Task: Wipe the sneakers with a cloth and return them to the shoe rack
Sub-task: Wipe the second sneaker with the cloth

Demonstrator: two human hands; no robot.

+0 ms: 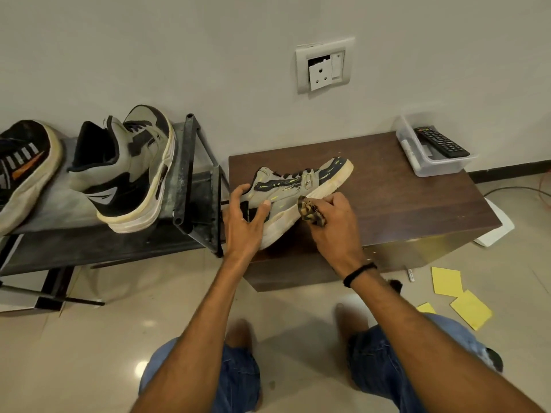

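Note:
A grey and navy sneaker (301, 186) lies tilted on its side on the dark wooden bench (402, 204), toe toward the wall. My left hand (243, 222) grips its heel, thumb on the side panel. My right hand (334, 222) holds a bunched brown patterned cloth (310, 211) against the pale sole near the middle. The matching sneaker (128, 171) stands on the dark metal shoe rack (190, 180) at the left, heel toward me. A black sneaker with orange marks (24, 168) lies next to it at the far left.
A clear plastic box (429, 156) holding a black remote (441, 141) sits on the bench's far right corner. Yellow paper sheets (465, 302) lie on the tiled floor at the right. A wall socket (323, 67) is above the bench. My knees are below.

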